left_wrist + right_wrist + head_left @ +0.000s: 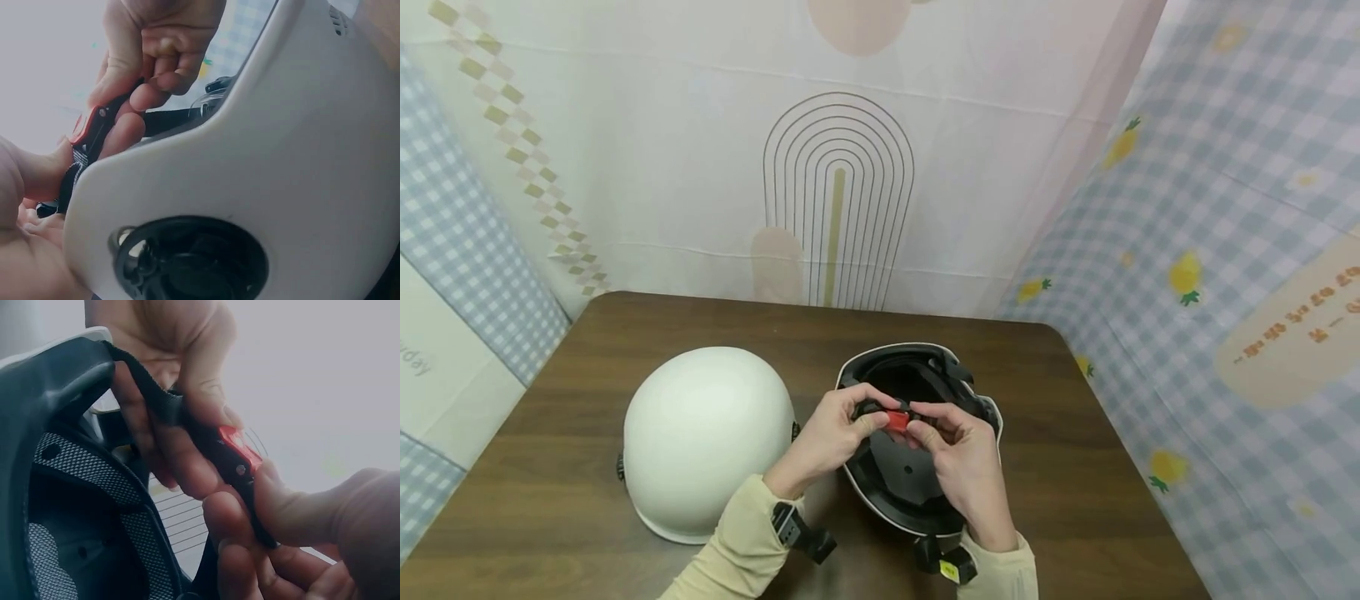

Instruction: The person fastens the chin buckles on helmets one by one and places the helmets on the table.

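A white helmet (996,417) lies upside down on the table, its black padded inside (910,475) facing up. Over its opening both hands pinch a black chin strap buckle with a red tab (898,421). My left hand (831,433) grips the end where the woven black strap (147,384) runs in, its thumb at the red tab. My right hand (962,454) pinches the opposite black end between thumb and fingers. The two halves look joined in the right wrist view. In the left wrist view the helmet shell (312,144) and a round black side fitting (194,259) show.
Left of the hands a second white helmet (707,442) stands dome up, close beside the left forearm. Both are on a brown wooden table (1075,517). Printed cloth (700,167) hangs behind the table's back edge and along both sides.
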A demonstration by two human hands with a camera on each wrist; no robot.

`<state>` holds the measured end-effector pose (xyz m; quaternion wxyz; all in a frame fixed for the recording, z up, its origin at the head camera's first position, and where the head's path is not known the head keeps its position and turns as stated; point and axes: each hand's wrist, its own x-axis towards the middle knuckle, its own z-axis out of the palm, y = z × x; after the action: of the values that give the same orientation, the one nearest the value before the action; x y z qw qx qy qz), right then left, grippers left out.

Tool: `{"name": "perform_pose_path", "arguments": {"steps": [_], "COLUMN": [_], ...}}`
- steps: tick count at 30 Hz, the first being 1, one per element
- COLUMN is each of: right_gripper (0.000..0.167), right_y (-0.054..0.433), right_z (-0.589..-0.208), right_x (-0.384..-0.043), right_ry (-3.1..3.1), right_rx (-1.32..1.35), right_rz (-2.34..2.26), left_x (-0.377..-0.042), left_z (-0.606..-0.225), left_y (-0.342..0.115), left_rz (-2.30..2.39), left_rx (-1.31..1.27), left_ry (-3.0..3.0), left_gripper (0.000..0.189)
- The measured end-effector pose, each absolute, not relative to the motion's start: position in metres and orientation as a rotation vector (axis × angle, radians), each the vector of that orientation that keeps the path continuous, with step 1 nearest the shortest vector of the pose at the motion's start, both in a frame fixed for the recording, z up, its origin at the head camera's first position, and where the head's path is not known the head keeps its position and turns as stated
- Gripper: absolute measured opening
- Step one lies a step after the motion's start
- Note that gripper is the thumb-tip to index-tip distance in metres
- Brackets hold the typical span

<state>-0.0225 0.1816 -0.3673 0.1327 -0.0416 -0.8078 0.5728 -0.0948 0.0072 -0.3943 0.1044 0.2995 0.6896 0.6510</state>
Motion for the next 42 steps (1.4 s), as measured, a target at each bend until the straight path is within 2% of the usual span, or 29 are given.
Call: {"name": "perform_pose_path", "arguments": {"steps": [10,20,26,32,37,42], "right_gripper": [0.025,0.029,0.030,0.051,0.074,0.099], "right_y": [0.186,0.189,0.190,0.179,0.150,0.127], "right_z": [-0.369,-0.367,-0.368,-0.365,-0.366,-0.381], "right_x": [-0.024,-0.015,-0.010,0.003,0.014,0.012], "right_ry": [-2.414,-2.579,-2.729,-2.780,-2.725,-2.795], "right_rx": [-0.132,-0.169,-0.244,-0.162,0.076,0.261], "right_rz": [1.690,1.507,1.227,0.875,0.731,0.568], "left_x": [-0.095,-0.088,-0.088,-0.087,-0.085,-0.085], "left_z": [-0.394,-0.393,-0.394,-0.401,-0.407,-0.410], "left_y": [0.004,-0.007,-0.018,-0.022,-0.020,-0.018], "left_rz": [1.958,1.940,2.103,2.115,2.076,2.038], "left_rx": [0.900,0.715,0.617,0.455,0.329,0.254], "left_ry": [1.876,2.089,2.202,2.354,2.420,2.351], "left_gripper": [0.024,0.040,0.030,0.022,0.037,0.050]}}
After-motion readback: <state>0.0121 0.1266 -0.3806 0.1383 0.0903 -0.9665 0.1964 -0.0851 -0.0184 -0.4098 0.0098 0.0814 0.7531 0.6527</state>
